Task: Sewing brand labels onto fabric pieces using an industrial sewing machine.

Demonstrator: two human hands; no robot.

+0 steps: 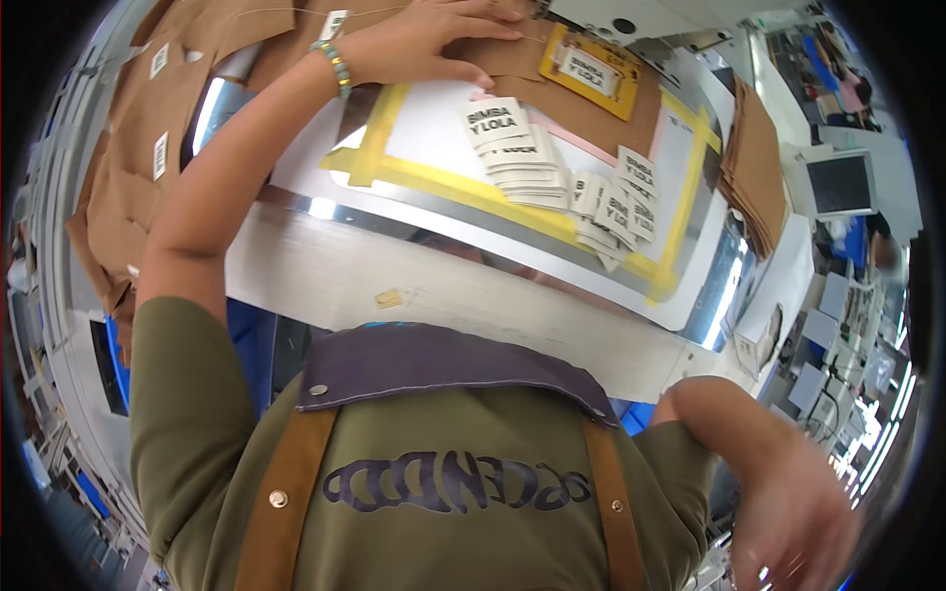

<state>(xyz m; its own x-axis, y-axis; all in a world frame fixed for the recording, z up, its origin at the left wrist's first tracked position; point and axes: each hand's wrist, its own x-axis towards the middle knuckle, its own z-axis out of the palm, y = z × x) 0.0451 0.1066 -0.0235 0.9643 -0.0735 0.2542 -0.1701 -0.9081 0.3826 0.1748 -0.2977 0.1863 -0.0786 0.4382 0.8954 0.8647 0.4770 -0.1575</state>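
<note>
Stretching the left arm far forward, with the left hand (pixel 429 44) unclenched, fingers extended over a flat, matte brown sheet (pixel 591 128) and thumb near a fanned stack of small, square white labels (pixel 527 175); bending the right elbow and lowering the right hand (pixel 798 517) beside the body, too blurred to tell whether gripping; facing a flat yellow frame (pixel 628 87) on the sheet, and a smooth white board (pixel 419 138) edged with yellow tape (pixel 473 187), on a pale desk (pixel 325 297)

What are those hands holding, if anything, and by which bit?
The left hand spreads over the brown piece, no hold visible; the right hand is too blurred to tell.
</note>
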